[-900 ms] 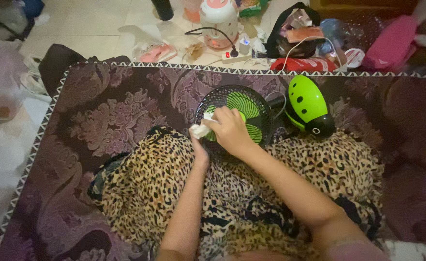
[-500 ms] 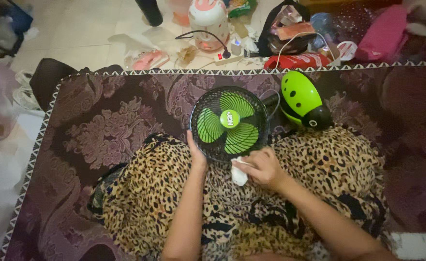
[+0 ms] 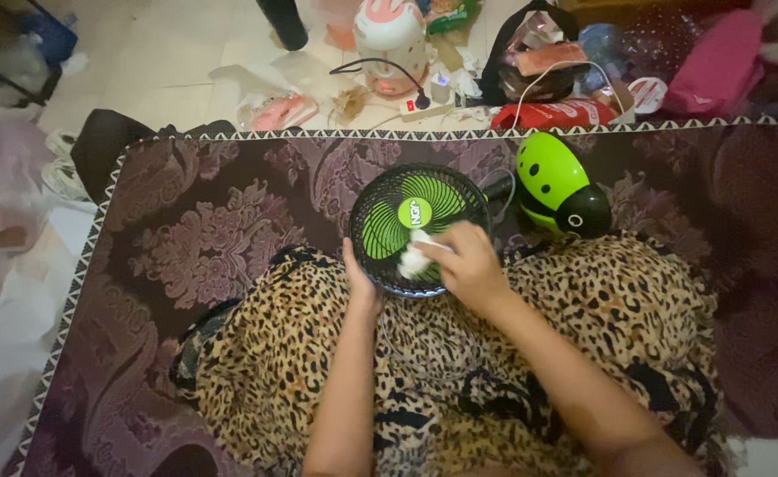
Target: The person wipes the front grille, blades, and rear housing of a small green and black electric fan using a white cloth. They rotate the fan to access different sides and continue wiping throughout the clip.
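Note:
A small round fan point(image 3: 415, 205) with a black wire grille and green blades lies face up against my leopard-print lap. My left hand point(image 3: 360, 281) grips its lower left rim. My right hand point(image 3: 465, 262) holds a small white cloth point(image 3: 414, 260) pressed onto the lower part of the grille. Just right of the fan sits its green and black ladybird-shaped base point(image 3: 562, 184).
I sit on a purple floral bedcover point(image 3: 212, 230) with a patterned edge. Beyond it, on the tiled floor, are a pink-and-white appliance point(image 3: 391, 35) with a black cord, a power strip point(image 3: 428, 109), bags, and pink items at the top right.
My right hand wiped the grille's left side, dropped below the fan with the cloth, then came back up onto the lower grille. My left hand stayed on the rim.

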